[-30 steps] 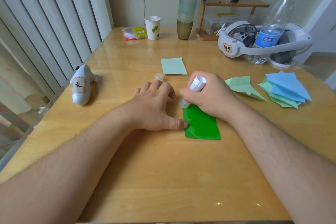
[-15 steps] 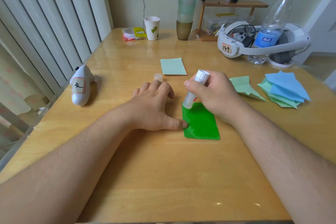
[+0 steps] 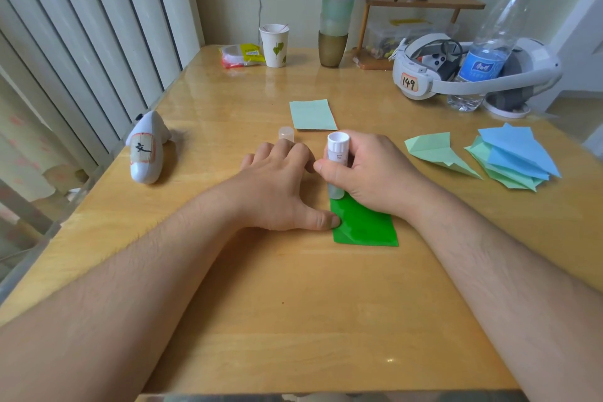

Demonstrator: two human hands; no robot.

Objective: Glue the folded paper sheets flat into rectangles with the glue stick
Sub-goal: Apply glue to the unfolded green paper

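Right hand [image 3: 368,173] grips the glue stick [image 3: 336,166], fingers wrapped round the barrel, thumb across the front. The stick stands close to upright, white base up, its lower end down at the far left corner of the green sheet [image 3: 365,225]. That sheet lies flat on the table [image 3: 293,320], just in front of the person, a near-rectangle with a small folded flap showing at its near left corner.

Left hand [image 3: 277,186] lies palm down on the wood just left of the sheet, fingers spread and relaxed, holding nothing. Its thumb tip touches the sheet's left edge and pins it there. The two hands sit almost against each other.

Just beyond the left fingertips stands the glue cap [image 3: 286,134], upright on the table. A little farther, a pale green rectangle [image 3: 312,114] lies flat. Off to the right, a pale green folded sheet [image 3: 437,153] lies alone, and right of that a stack [image 3: 512,157] of blue and green folded sheets.

At the left edge, a white controller [image 3: 146,150] lies on its side. Far end: a paper cup [image 3: 274,44], a water bottle [image 3: 489,49] and a headset [image 3: 421,75].
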